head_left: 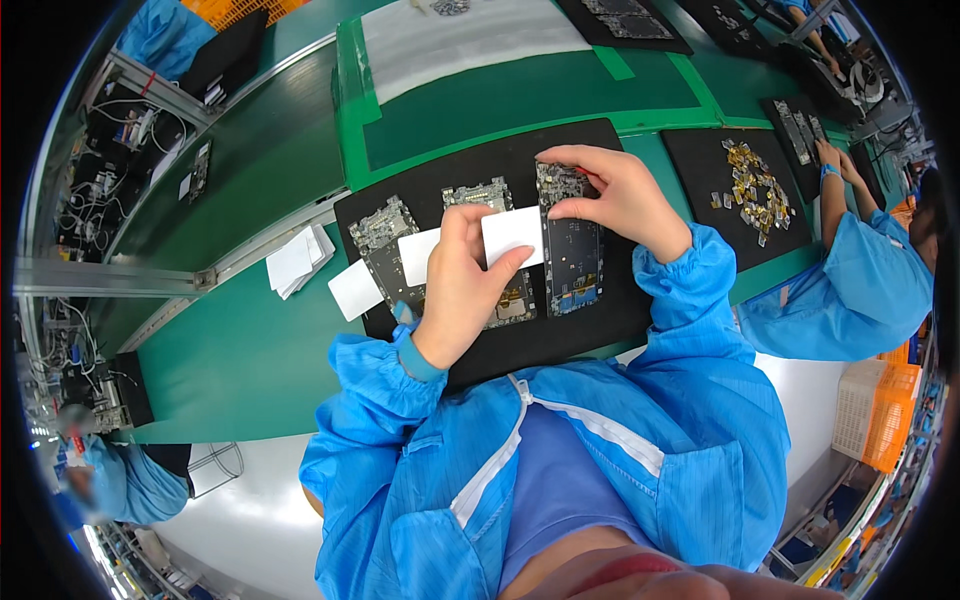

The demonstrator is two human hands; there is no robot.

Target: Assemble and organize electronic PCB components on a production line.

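My left hand (462, 290) pinches a white card (512, 233) between thumb and fingers. The card's right edge meets the left side of a dark phone chassis (572, 250) fitted with a circuit board. My right hand (630, 200) grips the top of this chassis, with the thumb and index finger at its upper end. Further left on the black mat (625, 300) lie a middle phone chassis (515, 303), partly hidden by my left hand, and a left phone chassis (383, 225). A second white card (417, 260) and a third white card (355, 290) lie by these two.
Loose white cards (298, 262) are piled on the green table (230, 350) at left. A metal rail (110, 280) borders that side. Small gold parts (750, 190) cover another black mat (690, 150) at right, beside a co-worker's blue sleeve (850, 300). Whitish sheeting (470, 45) lies at the back.
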